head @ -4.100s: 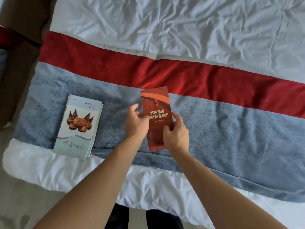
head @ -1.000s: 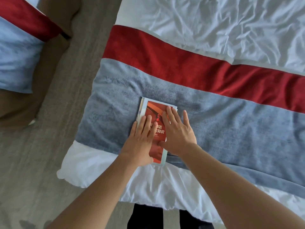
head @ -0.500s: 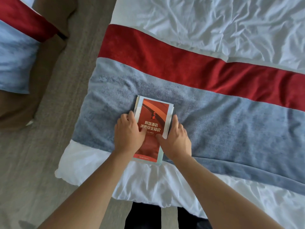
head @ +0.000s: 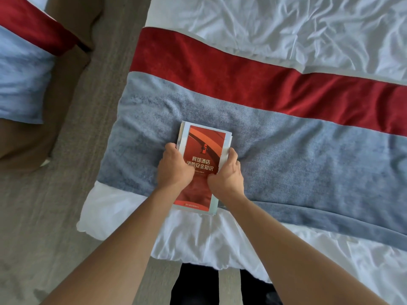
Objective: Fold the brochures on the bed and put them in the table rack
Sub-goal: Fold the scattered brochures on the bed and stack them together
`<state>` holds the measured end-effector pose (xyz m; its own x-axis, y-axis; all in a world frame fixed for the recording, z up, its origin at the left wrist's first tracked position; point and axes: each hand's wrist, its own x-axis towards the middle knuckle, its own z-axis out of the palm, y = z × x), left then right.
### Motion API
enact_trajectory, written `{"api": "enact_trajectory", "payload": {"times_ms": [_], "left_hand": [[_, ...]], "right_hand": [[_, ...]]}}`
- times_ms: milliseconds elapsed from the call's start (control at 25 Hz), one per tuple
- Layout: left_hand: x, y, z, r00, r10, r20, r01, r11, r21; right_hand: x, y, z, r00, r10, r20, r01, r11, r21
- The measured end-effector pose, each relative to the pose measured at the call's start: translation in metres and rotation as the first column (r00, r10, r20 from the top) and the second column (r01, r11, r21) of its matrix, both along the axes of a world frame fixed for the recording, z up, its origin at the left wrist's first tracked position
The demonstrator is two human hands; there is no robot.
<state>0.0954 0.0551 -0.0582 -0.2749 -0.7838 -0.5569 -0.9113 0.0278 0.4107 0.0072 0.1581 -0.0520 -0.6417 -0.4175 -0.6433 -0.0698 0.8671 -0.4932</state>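
A stack of folded brochures (head: pixel 203 146) lies on the grey-blue band of the bed runner (head: pixel 297 164), near the bed's front edge. The top one is red-orange with white Chinese lettering, and pale page edges show beneath it. My left hand (head: pixel 174 170) grips the stack's left edge with curled fingers. My right hand (head: pixel 226 175) grips its right edge, thumb on the red cover. The table rack is out of view.
The bed has a white crumpled sheet (head: pixel 286 25) and a red band (head: pixel 242 75) behind the grey one. Left of the bed runs a strip of grey carpet (head: pixel 72 139). A second bed (head: pixel 19 69) with a brown base fills the top left corner.
The red brochure went from my hands onto the pale stack. My hands pressed flat on it, then slid out to the stack's two side edges and curled around them.
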Motion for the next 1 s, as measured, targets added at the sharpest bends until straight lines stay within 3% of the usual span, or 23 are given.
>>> {"api": "enact_trajectory", "payload": {"times_ms": [200, 360, 560, 760, 1000], "left_hand": [[0.005, 0.007, -0.002, 0.994, 0.106, 0.007, -0.106, 0.989, 0.107], [0.0, 0.02, 0.006, 0.985, 0.072, -0.155, -0.078, 0.996, -0.033], [-0.028, 0.018, 0.038, 0.921, -0.016, -0.389, -0.087, 0.966, -0.245], [-0.046, 0.025, 0.06, 0.824, 0.024, -0.566, -0.208, 0.942, -0.263], [-0.04, 0.034, 0.048, 0.83, 0.023, -0.558, -0.19, 0.951, -0.245]], "right_hand": [[0.002, 0.005, 0.008, 0.997, -0.031, 0.065, 0.035, 0.998, -0.06], [0.002, 0.012, 0.021, 0.999, -0.051, 0.001, 0.051, 0.991, -0.121], [-0.024, 0.01, 0.054, 0.973, -0.075, -0.218, 0.01, 0.958, -0.286], [-0.05, 0.001, 0.072, 0.924, -0.292, -0.245, 0.155, 0.875, -0.459], [-0.046, 0.012, 0.059, 0.934, -0.273, -0.23, 0.153, 0.889, -0.431]]}}
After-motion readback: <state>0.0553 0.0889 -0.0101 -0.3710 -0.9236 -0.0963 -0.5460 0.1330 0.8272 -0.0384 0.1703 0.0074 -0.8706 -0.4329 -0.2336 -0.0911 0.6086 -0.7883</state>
